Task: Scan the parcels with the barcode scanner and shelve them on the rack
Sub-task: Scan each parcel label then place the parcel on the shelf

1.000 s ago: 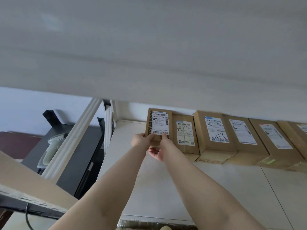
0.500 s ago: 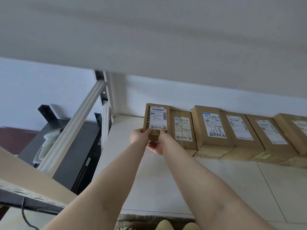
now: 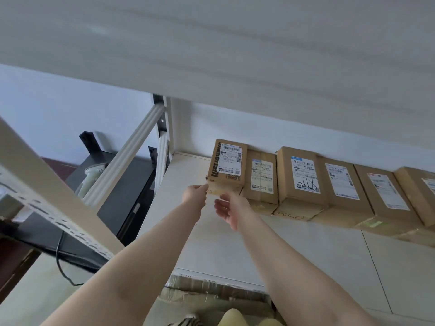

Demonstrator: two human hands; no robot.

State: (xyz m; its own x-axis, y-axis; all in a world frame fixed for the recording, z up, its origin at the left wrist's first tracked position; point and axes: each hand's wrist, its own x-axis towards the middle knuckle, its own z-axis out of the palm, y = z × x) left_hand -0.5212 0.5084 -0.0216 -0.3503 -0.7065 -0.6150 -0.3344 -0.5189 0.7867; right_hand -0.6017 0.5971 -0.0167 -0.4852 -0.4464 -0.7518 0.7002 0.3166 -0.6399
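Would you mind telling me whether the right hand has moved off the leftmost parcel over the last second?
Yes. The right hand has drawn back toward the person, off the leftmost parcel, and now hangs open above the rack shelf.

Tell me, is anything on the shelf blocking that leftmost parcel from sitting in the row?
Nothing visible blocks it. The leftmost parcel already stands on the shelf beside the next parcel. The left hand touches its lower corner; the right hand is open, just off it.
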